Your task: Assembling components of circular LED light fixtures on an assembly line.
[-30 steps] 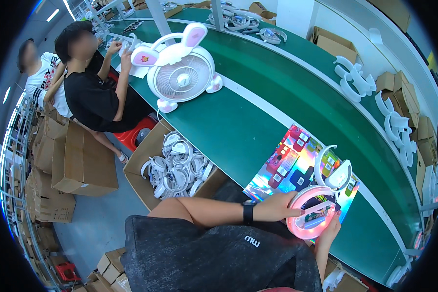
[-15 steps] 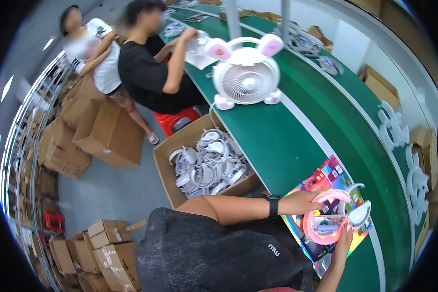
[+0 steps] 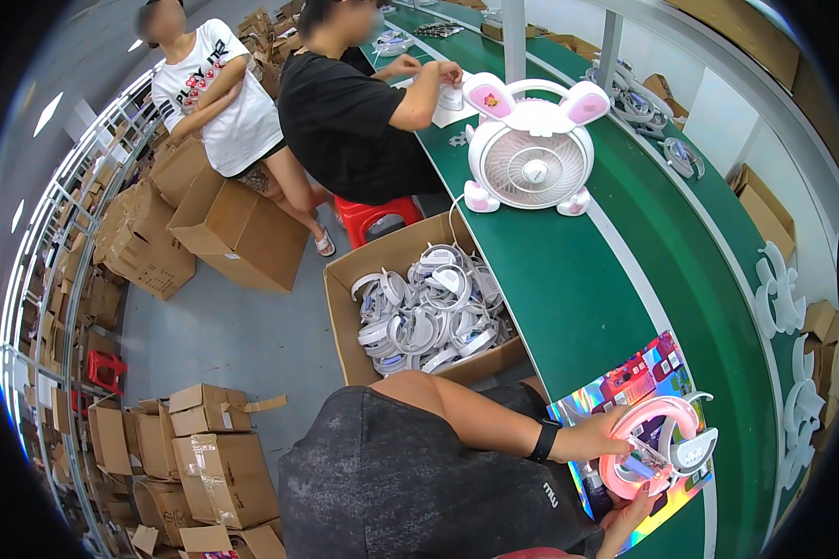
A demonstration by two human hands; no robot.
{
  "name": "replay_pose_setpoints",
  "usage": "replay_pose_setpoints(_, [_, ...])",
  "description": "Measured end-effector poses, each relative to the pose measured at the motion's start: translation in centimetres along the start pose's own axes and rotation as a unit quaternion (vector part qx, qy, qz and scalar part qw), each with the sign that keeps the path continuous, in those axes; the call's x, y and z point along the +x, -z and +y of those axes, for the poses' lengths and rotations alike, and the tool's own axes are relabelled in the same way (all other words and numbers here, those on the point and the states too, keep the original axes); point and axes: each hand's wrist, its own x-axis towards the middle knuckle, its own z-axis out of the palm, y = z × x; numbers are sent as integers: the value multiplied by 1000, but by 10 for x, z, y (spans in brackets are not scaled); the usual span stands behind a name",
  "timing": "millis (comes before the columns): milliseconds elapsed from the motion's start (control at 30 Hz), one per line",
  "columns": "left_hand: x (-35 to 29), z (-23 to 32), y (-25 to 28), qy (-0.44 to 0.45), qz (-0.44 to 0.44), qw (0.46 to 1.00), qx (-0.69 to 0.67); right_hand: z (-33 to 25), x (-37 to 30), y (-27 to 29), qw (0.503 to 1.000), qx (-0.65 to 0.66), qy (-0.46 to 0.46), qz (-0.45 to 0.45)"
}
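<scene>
Both hands hold a pink ring-shaped plastic housing point(image 3: 663, 408) over a colourful shiny printed sheet point(image 3: 615, 380) on the green bench. My left hand point(image 3: 591, 436), with a dark band on its wrist, is closed on the ring's left side. At the ring's lower edge my right hand point(image 3: 631, 513) grips it, fingers bent around the rim. A small lavender cylinder point(image 3: 638, 467) shows inside the ring. A white and grey plate-like part point(image 3: 694, 451) adjoins its right side, beside a thin white curved strip.
A white rabbit-eared fan point(image 3: 535, 171) stands farther up the green bench point(image 3: 569, 270). To the left, a cardboard box point(image 3: 345, 321) holds several white ring-shaped parts point(image 3: 431, 312). A co-worker in black point(image 3: 345, 130) sits beyond; another person point(image 3: 216, 98) stands. White curved parts point(image 3: 781, 296) lie at right.
The whole view has shifted, with the scene moving right and slightly down. The pink ring housing is tilted differently in my hands. The seated co-worker's hands have moved lower.
</scene>
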Motion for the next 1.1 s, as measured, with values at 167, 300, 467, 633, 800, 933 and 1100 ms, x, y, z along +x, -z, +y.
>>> replay_pose_setpoints(167, [17,-7,7,68,-93,992,-56,14,16,57,998,-42,-6,-42])
replay_pose_setpoints(300, [17,23,12,59,-104,991,56,-25,-7,35,991,-99,5,-89])
replay_pose_setpoints(467, [22,0,5,37,-87,982,165,-32,-27,30,990,-120,-49,-49])
replay_pose_setpoints(633, [43,-11,12,-68,-224,953,194,-28,-29,26,993,-49,-13,-108])
replay_pose_setpoints(800, [25,17,12,90,-125,988,22,1,-18,41,986,-119,33,-111])
replay_pose_setpoints(933, [28,22,6,194,-86,976,-48,-16,-23,23,983,-130,32,-128])
replay_pose_setpoints(1100, [32,21,6,171,-136,976,14,-26,-26,19,985,-62,-41,-154])
